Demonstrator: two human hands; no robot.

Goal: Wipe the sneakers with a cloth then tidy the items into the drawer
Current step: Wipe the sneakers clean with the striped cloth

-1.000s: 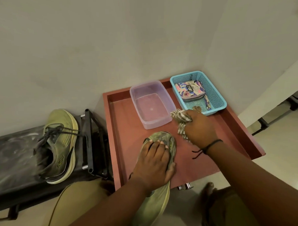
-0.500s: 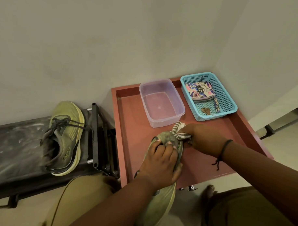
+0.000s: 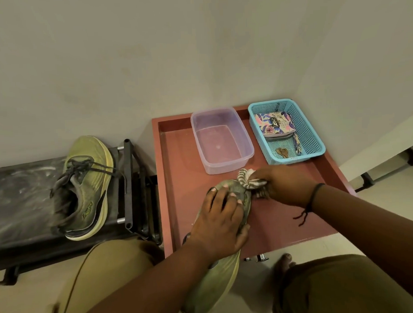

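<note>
While the left hand is pressing flat on the green sneaker, pinning it so it is not sliding, the right hand is clamping a bunched striped cloth against the toe. Sneaker is lying toe-first in the open reddish drawer, heel overhanging the front edge toward the person's knees, probably for easier reach. Second sneaker is sitting well apart on the black bench surface. A clear plastic tub and a blue basket holding a patterned pouch are standing side by side at the drawer's back. Wiping step is in hand; tidying not started.
</note>
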